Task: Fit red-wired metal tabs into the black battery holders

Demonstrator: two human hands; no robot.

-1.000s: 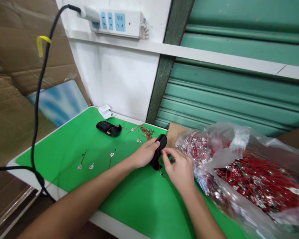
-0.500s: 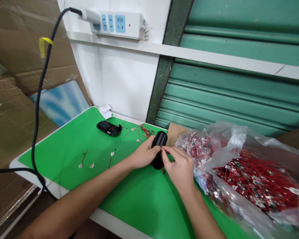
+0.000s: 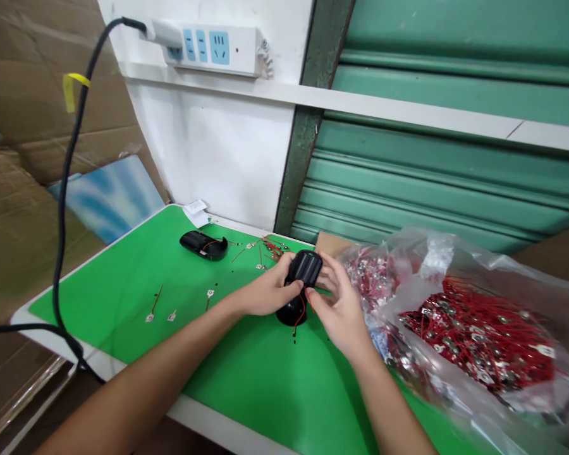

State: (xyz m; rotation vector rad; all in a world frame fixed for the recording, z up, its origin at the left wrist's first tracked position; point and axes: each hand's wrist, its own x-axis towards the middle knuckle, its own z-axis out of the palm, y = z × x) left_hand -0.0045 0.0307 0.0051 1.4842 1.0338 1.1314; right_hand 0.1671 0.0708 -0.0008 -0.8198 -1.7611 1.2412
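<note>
A black plastic casing [image 3: 306, 266] with ribbed battery bays is held up between both hands over the green mat. Its glossy rounded lower end [image 3: 289, 312] points toward me. My left hand [image 3: 267, 292] is closed on the left edge, the thumb pressed across the middle. On the right edge, my right hand [image 3: 340, 308] has its fingers behind the casing and its thumb beside the battery bays. A thin red wire [image 3: 304, 313] loops down over the rounded end from near the two thumbs. What the wire joins to is hidden by the thumbs.
A second black casing [image 3: 203, 245] lies at the back left. Loose red-wired metal contacts [image 3: 150, 316] are scattered over the green mat [image 3: 246, 373], with a small pile [image 3: 274, 249] at the back. A large clear plastic bag [image 3: 436, 253] full of red-wired contacts takes up the right side.
The casing has tilted, so its ribbed bays face me more. My right hand has gone from a fingertip pinch at its middle to a grip on its right edge. The view shifted slightly.
</note>
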